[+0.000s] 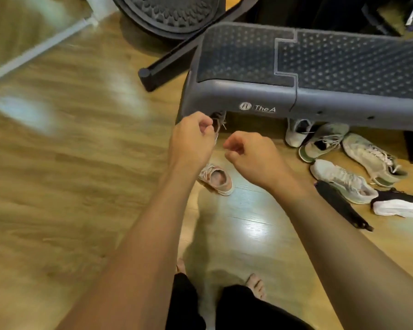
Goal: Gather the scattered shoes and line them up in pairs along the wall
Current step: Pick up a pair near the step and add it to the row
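Currently left hand (193, 139) fingers (206, 129) pinch the pink shoe (218, 123) at its collar beside the step platform (248, 96), likely for carrying; right hand (248, 153) curled, empty; matching shoe (216, 179) on floor (81, 163) below; loose shoes (339, 177) heaped rightward

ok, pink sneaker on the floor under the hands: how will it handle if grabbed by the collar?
The pink sneaker looks like a small soft-fabric shoe, so probably light. Its open collar looks thin and would likely fold under a pinch. Flat sole on the smooth wooden floor: pushed, it should slide, not roll.
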### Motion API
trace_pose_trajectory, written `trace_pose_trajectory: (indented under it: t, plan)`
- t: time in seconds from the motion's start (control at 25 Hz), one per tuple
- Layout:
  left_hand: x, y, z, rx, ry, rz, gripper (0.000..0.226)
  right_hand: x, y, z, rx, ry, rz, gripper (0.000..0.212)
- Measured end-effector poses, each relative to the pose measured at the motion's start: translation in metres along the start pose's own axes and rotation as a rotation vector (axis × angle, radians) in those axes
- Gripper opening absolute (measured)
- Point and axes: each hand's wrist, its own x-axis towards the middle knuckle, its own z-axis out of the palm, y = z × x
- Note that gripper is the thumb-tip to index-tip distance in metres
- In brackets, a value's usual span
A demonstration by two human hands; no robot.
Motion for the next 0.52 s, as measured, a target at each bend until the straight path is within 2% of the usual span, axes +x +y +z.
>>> trace_pose_trajectory:
  t: [0.12, 0.24, 0.32, 0.4, 0.52]
  plan:
    - [0.032, -0.088, 0.081, 0.005, 0.004, -0.029, 0.016, 0.055, 0.051, 0.101, -0.028, -0.037, 0.03, 0.031]
    - [0.068, -0.148, 0.147, 0.122, -0.082, 0.006, 0.021, 0.107, 0.09, 0.185, -0.141, -0.136, 0.013, 0.051]
    - [0.101, -0.171, 0.175, 0.21, -0.132, 0.044, 0.022, 0.139, 0.114, 0.221, -0.248, -0.191, 0.04, 0.065]
    - [0.132, -0.18, 0.188, 0.228, -0.109, 0.071, 0.02, 0.158, 0.134, 0.241, -0.345, -0.243, 0.113, 0.083]
    - [0.156, -0.187, 0.207, 0.28, -0.128, 0.078, 0.023, 0.162, 0.15, 0.268, -0.464, -0.392, 0.157, 0.107]
